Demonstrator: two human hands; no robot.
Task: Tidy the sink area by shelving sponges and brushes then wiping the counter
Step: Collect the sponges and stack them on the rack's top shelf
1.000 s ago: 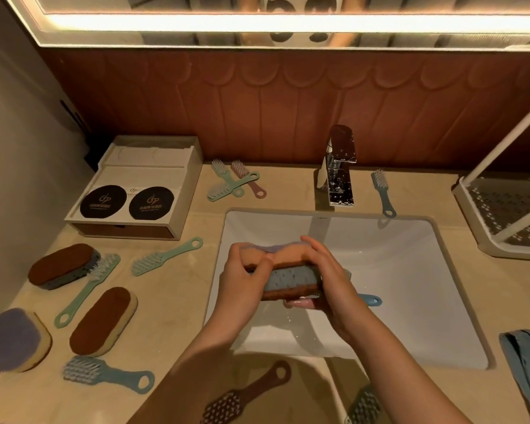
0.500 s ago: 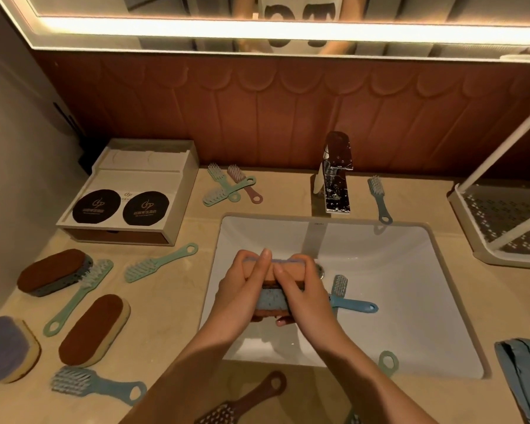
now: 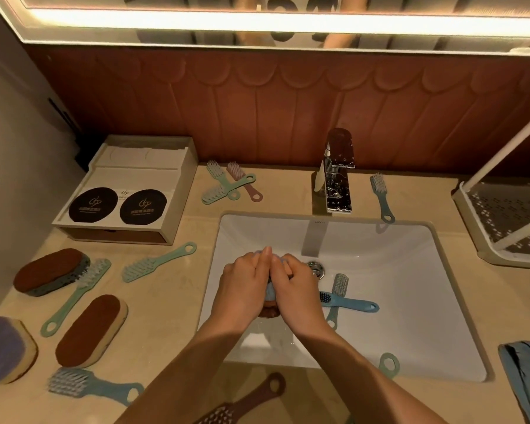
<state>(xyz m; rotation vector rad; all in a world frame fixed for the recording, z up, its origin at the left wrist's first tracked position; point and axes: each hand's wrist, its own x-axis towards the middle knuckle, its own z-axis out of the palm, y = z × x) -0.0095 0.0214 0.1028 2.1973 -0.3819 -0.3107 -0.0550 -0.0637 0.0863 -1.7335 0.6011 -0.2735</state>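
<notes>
Counter (image 3: 172,304) round a white sink (image 3: 416,316). From my end, left hand (image 3: 245,290) and right hand (image 3: 296,293) are pressed together mid-frame, both squeezing one sponge (image 3: 270,293) over the basin. Three more sponges (image 3: 91,330) lower left, two brushes (image 3: 349,302) in the sink.

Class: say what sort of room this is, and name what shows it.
Likely a bathroom: a white sink set in the counter, a chrome tap behind it, a lit mirror above.

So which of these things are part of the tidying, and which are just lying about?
In the job: sponge held by left hand and right hand over the sink; counter sponges; scattered brushes; white rack; blue cloth.
Just lying about: beige box; tap; mirror.
</notes>
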